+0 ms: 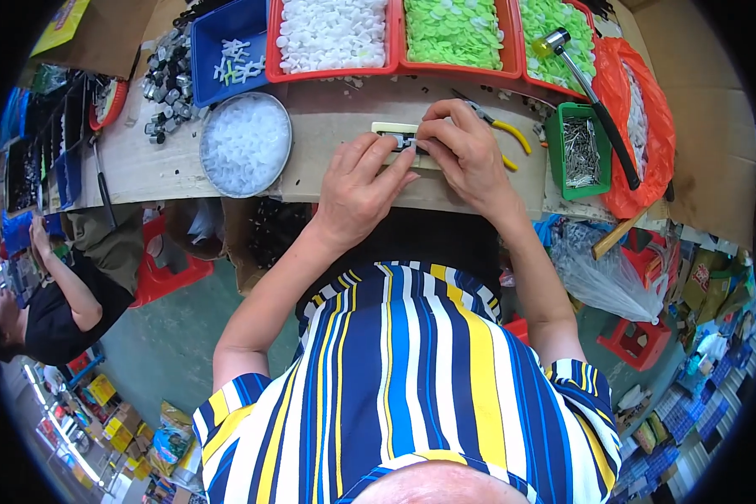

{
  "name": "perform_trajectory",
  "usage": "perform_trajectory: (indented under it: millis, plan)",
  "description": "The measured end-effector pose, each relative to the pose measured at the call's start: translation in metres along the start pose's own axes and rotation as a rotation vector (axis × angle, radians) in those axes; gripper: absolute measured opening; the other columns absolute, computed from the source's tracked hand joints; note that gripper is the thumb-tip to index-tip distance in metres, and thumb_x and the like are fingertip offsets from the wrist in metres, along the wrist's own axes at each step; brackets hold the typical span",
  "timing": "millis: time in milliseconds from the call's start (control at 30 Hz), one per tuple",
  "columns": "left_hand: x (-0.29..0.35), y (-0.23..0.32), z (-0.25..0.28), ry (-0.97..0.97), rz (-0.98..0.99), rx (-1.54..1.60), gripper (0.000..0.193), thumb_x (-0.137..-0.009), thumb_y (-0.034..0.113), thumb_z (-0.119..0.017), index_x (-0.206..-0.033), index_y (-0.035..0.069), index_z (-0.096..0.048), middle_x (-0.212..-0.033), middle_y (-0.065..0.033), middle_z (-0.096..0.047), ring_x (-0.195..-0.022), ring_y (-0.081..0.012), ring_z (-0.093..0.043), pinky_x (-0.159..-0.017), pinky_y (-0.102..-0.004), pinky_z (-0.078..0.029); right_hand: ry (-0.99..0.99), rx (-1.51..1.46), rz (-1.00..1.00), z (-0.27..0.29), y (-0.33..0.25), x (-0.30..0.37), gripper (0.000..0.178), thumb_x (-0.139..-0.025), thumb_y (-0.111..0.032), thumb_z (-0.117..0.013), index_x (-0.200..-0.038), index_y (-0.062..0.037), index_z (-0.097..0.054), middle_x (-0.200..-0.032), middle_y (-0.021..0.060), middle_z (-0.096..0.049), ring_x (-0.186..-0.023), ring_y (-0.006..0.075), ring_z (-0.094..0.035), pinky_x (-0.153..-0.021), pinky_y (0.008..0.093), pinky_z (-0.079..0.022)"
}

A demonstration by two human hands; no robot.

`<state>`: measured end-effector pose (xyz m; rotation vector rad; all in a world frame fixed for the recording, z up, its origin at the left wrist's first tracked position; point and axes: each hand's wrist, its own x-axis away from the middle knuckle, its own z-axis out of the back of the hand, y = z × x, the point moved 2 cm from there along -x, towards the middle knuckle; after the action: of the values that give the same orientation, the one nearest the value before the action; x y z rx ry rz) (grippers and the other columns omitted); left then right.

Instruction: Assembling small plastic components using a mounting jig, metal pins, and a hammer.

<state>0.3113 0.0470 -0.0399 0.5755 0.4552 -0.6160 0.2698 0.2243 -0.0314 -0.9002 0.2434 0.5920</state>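
Observation:
On the workbench in front of me lies a small cream block [385, 128] with a black and grey middle part. My left hand [353, 189] grips its near left side, thumb and fingertips closed against it. At its right end, the thumb and index finger of my right hand [464, 151] are pinched together. Whatever sits between those fingertips is too small and covered to name. Pliers with yellow handles [512, 134] lie just beyond my right hand, partly hidden by it. Left of my hands stands a round metal dish [290, 139] of translucent white pieces.
Along the back stand a blue bin [200, 63] and red bins [394, 38] of white and green plastic pieces. At right are a green tray [554, 134] of metal pins, a hammer [596, 97] and a red bag [659, 160]. A co-worker [67, 294] sits at far left.

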Motion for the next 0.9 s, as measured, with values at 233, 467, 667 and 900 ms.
perform_trajectory:
  millis: [233, 467, 667, 900]
  plan:
    - [-0.008, -0.004, 0.0, -0.021, -0.058, -0.011, 0.034, -0.074, 0.016, -0.079, -0.105, 0.006, -0.069, -0.106, -0.0086, -0.061, -0.101, -0.029, -0.058, -0.084, -0.0395, -0.048, -0.049, 0.001, -0.041, 0.0, 0.001, -0.001, 0.014, -0.079, -0.003, -0.069, -0.088, -0.0014, -0.059, -0.096, 0.0122, -0.057, -0.091, 0.0322, -0.059, -0.074, 0.0422, -0.046]
    - [-0.02, -0.002, 0.004, -0.083, -0.176, -0.126, 0.026, -0.078, 0.022, -0.074, -0.095, 0.005, -0.066, -0.097, -0.0054, -0.057, -0.093, -0.0225, -0.057, -0.075, -0.0355, -0.044, 0.047, 0.116, -0.095, 0.029, -0.002, 0.009, 0.014, -0.079, -0.004, -0.071, -0.09, -0.0028, -0.062, -0.102, 0.012, -0.059, -0.093, 0.0316, -0.061, -0.077, 0.0401, -0.049]
    - [-0.05, -0.01, 0.015, -0.255, -0.044, 0.12, 0.02, -0.076, 0.018, -0.078, -0.086, 0.003, -0.069, -0.088, -0.0094, -0.061, -0.085, -0.0272, -0.06, -0.071, -0.0386, -0.046, 0.231, 0.501, -0.359, 0.12, 0.02, 0.052, 0.012, -0.086, -0.001, -0.066, -0.098, -0.0004, -0.064, -0.1, 0.0143, -0.061, -0.09, 0.0326, -0.063, -0.075, 0.0388, -0.051]
    - [-0.134, -0.037, -0.015, -0.098, -0.113, 0.14, 0.013, -0.083, 0.013, -0.072, -0.091, 0.002, -0.071, -0.089, -0.0125, -0.064, -0.089, -0.0311, -0.062, -0.077, -0.0403, -0.05, 0.06, 0.707, -0.537, 0.138, 0.047, 0.074, 0.016, -0.086, -0.006, -0.066, -0.101, 0.0001, -0.065, -0.096, 0.0169, -0.059, -0.089, 0.036, -0.062, -0.075, 0.0445, -0.049]
